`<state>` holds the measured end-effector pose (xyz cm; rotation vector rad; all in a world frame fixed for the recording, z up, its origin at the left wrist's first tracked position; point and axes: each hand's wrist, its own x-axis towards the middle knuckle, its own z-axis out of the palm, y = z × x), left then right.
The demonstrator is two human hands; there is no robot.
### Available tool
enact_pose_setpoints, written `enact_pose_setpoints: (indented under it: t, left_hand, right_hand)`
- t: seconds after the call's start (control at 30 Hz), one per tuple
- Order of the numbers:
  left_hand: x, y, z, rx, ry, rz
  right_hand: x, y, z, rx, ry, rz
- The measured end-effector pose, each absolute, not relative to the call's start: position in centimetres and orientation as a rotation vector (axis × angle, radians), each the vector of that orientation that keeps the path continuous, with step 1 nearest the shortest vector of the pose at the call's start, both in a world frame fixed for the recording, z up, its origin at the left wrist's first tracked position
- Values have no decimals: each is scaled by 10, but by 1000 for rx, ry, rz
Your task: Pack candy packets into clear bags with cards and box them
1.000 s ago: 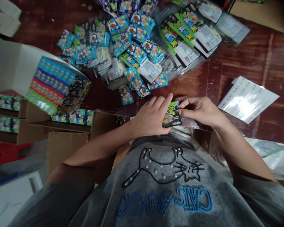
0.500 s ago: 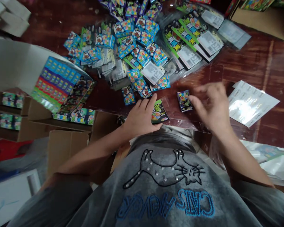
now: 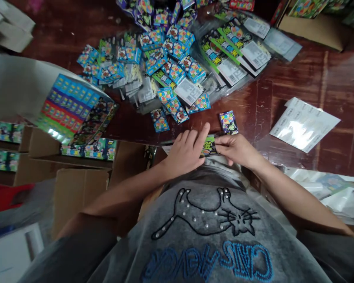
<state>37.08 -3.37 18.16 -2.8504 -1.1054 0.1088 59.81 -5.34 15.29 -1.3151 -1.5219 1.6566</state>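
A black-and-green printed packet (image 3: 209, 146) lies at the table's near edge, partly covered by both hands. My left hand (image 3: 186, 151) rests over its left part, fingers stretched out and the index pointing away from me. At the packet's right end, my right hand (image 3: 238, 149) pinches it between thumb and fingers. Just beyond the right hand is a small purple-and-black box (image 3: 228, 122), lying on the table. Small blue boxes (image 3: 159, 120) lie beyond my left hand, several of them heaped on flat packets.
Clear-bagged packets with white labels (image 3: 232, 70) spread across the back of the table (image 3: 301, 82). On the right lies a sheet of stickers (image 3: 305, 124). A multicoloured display box (image 3: 67, 106) stands at left, above open cartons (image 3: 79, 188). Purple boxes (image 3: 161, 17) are piled at the far side.
My right hand has moved left and towards me, from beside the purple box to the packet's right end, and closed on it. The packet and my left hand have shifted slightly right.
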Motion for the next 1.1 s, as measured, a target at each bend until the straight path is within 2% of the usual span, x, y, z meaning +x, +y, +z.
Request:
enact_pose_setpoints:
  t: [0.17, 0.4, 0.67, 0.87, 1.1]
  left_hand:
    - [376, -32, 190, -2895, -882, 106]
    - [381, -26, 199, -2992, -857, 172]
    - [377, -28, 201, -3007, -830, 260]
    - [373, -32, 200, -3007, -877, 355]
    - [365, -40, 191, -3080, -934, 304]
  right_hand:
    - [608, -56, 149, -1074, -1415, 2043]
    - [618, -59, 150, -970, -1879, 1813]
    - [607, -59, 139, -812, -1786, 2096]
    - [606, -66, 138, -833, -1888, 1952]
    - [624, -77, 148, -806, -1846, 2036]
